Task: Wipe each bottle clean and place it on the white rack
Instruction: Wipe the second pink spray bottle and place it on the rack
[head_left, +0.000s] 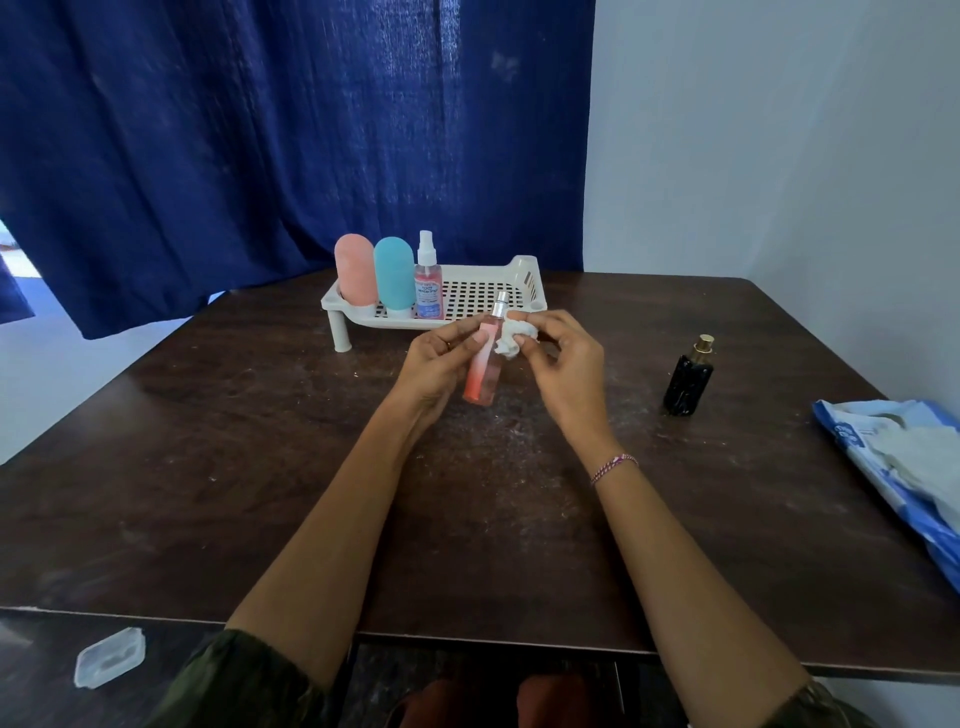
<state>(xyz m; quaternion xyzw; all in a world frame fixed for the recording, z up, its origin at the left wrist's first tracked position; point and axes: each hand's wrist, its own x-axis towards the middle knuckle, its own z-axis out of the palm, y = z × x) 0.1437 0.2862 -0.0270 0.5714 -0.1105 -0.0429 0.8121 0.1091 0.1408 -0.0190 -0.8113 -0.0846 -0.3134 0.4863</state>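
Note:
My left hand (434, 364) grips a slim pink bottle (484, 371) with a silver top, held upright and slightly tilted above the table. My right hand (563, 364) pinches a crumpled white tissue (514, 336) against the bottle's upper part. Behind them stands the white rack (483, 296). At its left end stand a pink bottle (355, 270), a teal bottle (395, 275) and a clear spray bottle (428, 280) with pink liquid. A black bottle (688, 379) with a gold cap stands on the table to the right.
The dark wooden table (260, 467) carries a blue and white plastic packet (904, 462) at its right edge. A small clear plastic case (109, 657) lies at the lower left, below the table's front edge. A blue curtain (260, 130) hangs behind the rack.

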